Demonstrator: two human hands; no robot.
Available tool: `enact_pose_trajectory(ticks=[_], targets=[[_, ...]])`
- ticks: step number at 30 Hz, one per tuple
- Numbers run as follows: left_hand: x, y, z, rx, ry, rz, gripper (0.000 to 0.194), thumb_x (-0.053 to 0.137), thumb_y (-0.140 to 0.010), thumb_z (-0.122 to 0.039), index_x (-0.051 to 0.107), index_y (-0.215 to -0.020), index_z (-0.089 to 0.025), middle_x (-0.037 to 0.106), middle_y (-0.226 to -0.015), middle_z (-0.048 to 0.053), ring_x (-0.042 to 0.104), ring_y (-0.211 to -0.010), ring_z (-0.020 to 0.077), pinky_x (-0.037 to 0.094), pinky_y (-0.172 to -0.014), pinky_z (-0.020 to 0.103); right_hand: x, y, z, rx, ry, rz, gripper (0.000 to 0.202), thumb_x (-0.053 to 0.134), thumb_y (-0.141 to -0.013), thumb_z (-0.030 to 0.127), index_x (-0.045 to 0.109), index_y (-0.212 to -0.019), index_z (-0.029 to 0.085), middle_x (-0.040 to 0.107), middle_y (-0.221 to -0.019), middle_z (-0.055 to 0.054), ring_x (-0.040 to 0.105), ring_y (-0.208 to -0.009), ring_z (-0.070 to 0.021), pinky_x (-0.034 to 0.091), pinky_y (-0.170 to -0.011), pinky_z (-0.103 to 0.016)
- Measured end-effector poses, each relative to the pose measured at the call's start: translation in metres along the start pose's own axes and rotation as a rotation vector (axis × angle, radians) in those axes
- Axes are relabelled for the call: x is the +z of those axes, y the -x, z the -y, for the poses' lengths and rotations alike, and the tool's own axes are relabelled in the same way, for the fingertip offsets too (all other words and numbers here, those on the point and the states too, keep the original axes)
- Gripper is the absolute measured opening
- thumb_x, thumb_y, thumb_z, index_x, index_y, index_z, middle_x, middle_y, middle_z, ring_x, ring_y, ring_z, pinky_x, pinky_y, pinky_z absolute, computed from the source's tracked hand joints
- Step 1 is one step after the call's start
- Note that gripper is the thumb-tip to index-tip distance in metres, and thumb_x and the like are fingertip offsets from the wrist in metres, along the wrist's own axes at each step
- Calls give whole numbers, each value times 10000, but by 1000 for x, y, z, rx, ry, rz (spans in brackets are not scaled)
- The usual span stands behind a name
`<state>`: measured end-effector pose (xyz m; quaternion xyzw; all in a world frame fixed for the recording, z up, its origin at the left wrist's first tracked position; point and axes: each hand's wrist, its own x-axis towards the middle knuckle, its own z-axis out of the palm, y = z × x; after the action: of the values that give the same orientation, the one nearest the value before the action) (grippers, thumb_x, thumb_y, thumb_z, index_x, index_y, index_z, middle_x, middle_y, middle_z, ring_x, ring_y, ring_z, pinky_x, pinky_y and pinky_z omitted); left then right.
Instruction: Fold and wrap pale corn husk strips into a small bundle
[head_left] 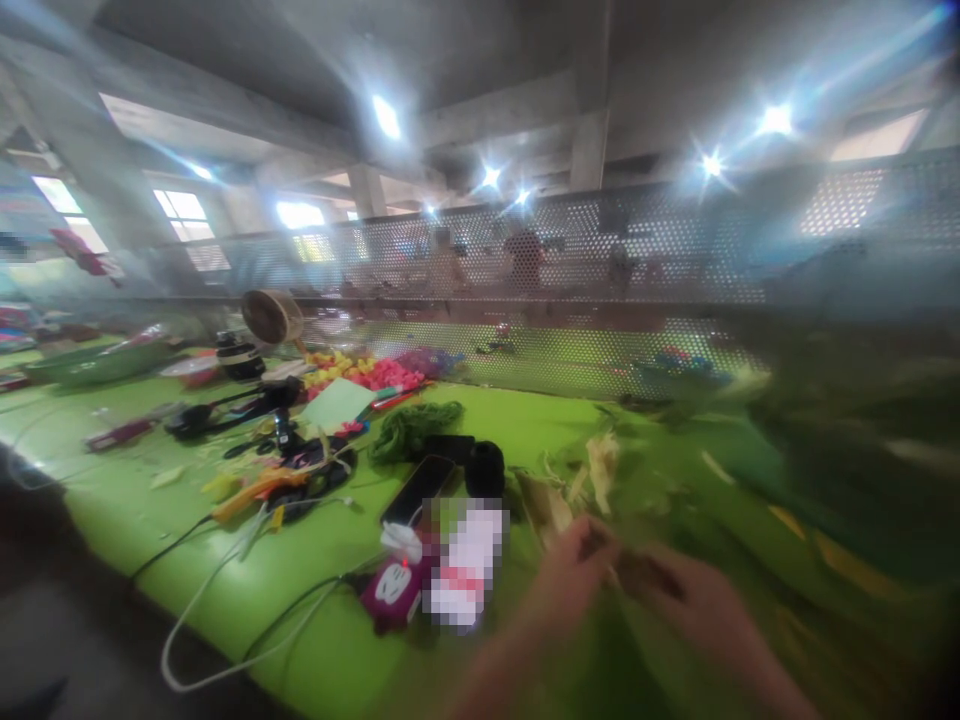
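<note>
A brown, husk-like strip (pixel 649 574) is showing at near right between left hand (pixel 571 572) and right hand (pixel 701 600), the curled fingers (pixel 595 532) too blurred to tell their grip. Both are apparently working it, calling for steadiness next.

Just beyond our left hand (pixel 576 567) we are seeing papery, crinkled, matt scraps (pixel 602 472). Left of the grip we are noting a smooth purple plastic device (pixel 396 602) and a dark, glassy phone (pixel 418 490); farther off, rough, fibrous green strands (pixel 411 430). We are leaning over a smooth, glossy tabletop (pixel 225 570); past the grip, a perforated metal screen (pixel 660 255).
</note>
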<state>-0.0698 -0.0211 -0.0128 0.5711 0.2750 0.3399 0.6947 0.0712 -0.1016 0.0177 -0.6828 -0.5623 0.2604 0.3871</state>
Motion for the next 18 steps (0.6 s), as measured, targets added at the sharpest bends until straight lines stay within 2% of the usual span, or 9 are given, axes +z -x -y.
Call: enact_pose_trajectory(ticks=[4, 6, 12, 18], targets=[[2, 1, 1, 32, -36, -26, 159, 652, -816, -310, 594, -850, -166, 562, -699, -17, 514, -663, 111, 375, -632, 240, 1, 2, 7, 13, -63, 30, 342, 594, -742, 493, 773, -805, 208, 725, -685, -27, 651, -659, -216, 476, -586, -270], [3, 2, -1, 46, -53, -39, 173, 681, -800, -310, 605, -848, -162, 572, -718, -10, 517, -686, 112, 380, -647, 239, 1, 3, 10, 21, -73, 6, 320, 597, -735, 483, 760, -752, 208, 714, -658, -25, 646, -647, -213, 470, -574, -269], [7, 9, -9, 21, 117, 48, 367, 757, -742, -407, 588, -957, -162, 616, -929, 49, 552, -787, 134, 431, -678, 257, -2, 4, 19, 34, -125, -144, 232, 593, -680, 436, 696, -692, 228, 716, -665, -16, 646, -643, -208, 473, -576, -271], [7, 5, -2, 19, 108, 65, 439, 846, -633, -383, 604, -911, -145, 621, -872, 40, 561, -783, 129, 434, -724, 257, -6, 2, 24, 44, -170, -181, 189, 614, -612, 399, 679, -686, 238, 697, -624, 4, 628, -613, -195, 484, -574, -269]])
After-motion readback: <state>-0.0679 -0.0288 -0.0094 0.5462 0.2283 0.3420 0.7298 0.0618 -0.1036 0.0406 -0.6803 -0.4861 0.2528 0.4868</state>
